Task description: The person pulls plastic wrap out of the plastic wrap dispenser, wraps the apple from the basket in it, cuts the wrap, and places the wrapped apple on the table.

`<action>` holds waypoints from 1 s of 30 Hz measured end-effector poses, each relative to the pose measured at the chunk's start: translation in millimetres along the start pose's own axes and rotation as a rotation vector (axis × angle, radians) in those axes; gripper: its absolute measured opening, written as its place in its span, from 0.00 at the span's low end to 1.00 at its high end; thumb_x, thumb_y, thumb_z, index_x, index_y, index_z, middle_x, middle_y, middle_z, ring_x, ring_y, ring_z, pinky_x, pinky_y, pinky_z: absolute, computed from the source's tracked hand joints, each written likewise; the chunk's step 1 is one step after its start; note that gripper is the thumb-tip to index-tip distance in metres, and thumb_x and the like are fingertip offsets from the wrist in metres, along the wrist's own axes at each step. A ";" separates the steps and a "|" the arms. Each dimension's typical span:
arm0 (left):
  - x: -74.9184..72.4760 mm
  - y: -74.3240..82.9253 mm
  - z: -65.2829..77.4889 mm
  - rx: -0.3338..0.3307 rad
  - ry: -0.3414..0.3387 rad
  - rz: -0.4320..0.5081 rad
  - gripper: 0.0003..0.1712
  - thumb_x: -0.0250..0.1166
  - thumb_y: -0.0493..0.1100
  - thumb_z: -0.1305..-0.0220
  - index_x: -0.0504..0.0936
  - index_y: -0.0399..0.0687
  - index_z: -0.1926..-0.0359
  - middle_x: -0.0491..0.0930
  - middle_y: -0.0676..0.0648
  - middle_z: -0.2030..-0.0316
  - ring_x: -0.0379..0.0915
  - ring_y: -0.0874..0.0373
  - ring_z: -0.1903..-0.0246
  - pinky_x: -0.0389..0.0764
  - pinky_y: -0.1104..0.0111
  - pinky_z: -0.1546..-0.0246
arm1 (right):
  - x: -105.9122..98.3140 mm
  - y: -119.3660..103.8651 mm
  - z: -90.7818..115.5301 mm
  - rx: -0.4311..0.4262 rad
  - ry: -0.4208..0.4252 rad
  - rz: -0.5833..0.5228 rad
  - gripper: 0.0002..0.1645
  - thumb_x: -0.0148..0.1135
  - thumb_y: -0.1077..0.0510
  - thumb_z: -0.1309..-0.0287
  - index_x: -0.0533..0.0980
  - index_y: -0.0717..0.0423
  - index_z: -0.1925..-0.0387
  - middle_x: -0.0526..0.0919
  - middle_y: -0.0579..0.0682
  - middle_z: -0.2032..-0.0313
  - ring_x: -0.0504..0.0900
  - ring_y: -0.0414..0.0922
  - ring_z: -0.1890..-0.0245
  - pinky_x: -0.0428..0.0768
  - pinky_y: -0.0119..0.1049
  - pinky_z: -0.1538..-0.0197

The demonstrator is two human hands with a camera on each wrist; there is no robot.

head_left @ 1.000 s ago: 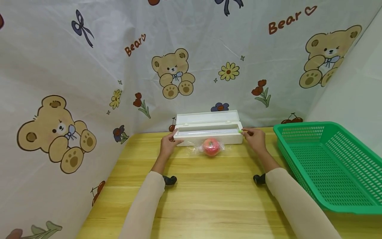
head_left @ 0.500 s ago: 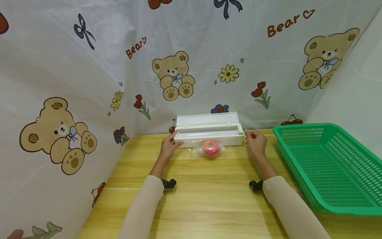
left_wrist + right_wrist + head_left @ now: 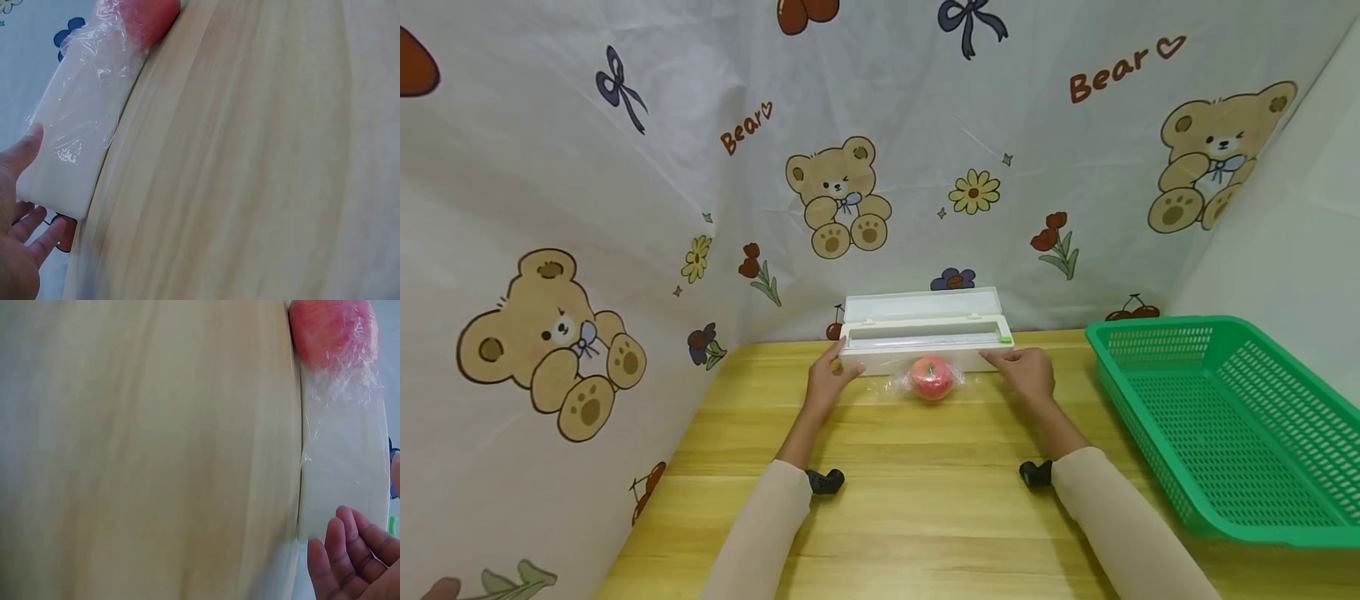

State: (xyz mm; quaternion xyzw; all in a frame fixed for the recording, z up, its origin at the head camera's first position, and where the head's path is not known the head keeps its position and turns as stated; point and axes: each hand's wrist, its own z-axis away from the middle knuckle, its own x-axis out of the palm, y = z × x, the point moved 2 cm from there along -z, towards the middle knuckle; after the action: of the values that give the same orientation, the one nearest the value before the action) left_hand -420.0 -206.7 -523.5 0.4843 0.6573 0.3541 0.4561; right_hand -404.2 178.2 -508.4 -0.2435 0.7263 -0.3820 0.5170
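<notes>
A long white cling film box (image 3: 887, 361) stands at the table's back with its lid (image 3: 925, 305) tipped back. Inside lies a pale roll (image 3: 917, 341); a green cutter slider (image 3: 1005, 340) sits at the right end of the front rim. Against the front rests a red apple (image 3: 930, 377) with clear film (image 3: 94, 53) over it, spreading across the box's face. My left hand (image 3: 826, 385) holds the left end, thumb on the front and fingers round the corner. At the front right corner is my right hand (image 3: 1028, 373), its fingers (image 3: 340, 553) loosely bent beside the box.
A green plastic basket (image 3: 1206, 492) stands at the right of the wooden table (image 3: 925, 508). A white cloth (image 3: 910, 108) printed with bears hangs close behind the box and along the left. Black wrist devices (image 3: 826, 482) show at both sleeves.
My right hand has let go of the green slider and moved from the box's right end round to its front right corner. My left hand stays at the left end.
</notes>
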 end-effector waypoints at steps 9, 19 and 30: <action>2.0 -0.5 7.1 0.019 0.019 -0.022 0.44 0.78 0.38 0.44 0.70 0.42 0.28 0.61 0.34 0.27 0.56 0.40 0.27 0.72 0.49 0.36 | 11.9 -7.0 -1.6 0.024 0.042 0.110 0.30 0.73 0.30 0.49 0.91 0.52 0.68 0.88 0.52 0.74 0.84 0.54 0.65 0.73 0.41 0.75; 1.9 7.0 11.8 0.098 0.058 -0.125 0.40 0.78 0.39 0.44 0.74 0.42 0.31 0.63 0.32 0.28 0.60 0.39 0.29 0.76 0.49 0.39 | 15.9 -5.8 -1.9 0.029 -0.004 -0.081 0.17 0.73 0.49 0.39 0.89 0.61 0.68 0.89 0.54 0.73 0.81 0.43 0.76 0.75 0.34 0.71; 4.7 20.1 20.8 0.360 0.212 -0.271 0.16 0.81 0.36 0.50 0.91 0.42 0.57 0.78 0.40 0.54 0.74 0.47 0.50 0.79 0.56 0.47 | 9.3 -11.5 4.4 -0.113 -0.159 -0.184 0.12 0.69 0.62 0.36 0.85 0.71 0.64 0.88 0.63 0.68 0.86 0.63 0.70 0.77 0.25 0.76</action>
State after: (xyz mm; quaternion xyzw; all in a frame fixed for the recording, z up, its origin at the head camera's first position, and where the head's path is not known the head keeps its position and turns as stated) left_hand -394.6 -196.1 -513.4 0.4255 0.8128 0.2157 0.3343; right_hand -403.8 163.2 -505.1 -0.3673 0.6781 -0.3655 0.5213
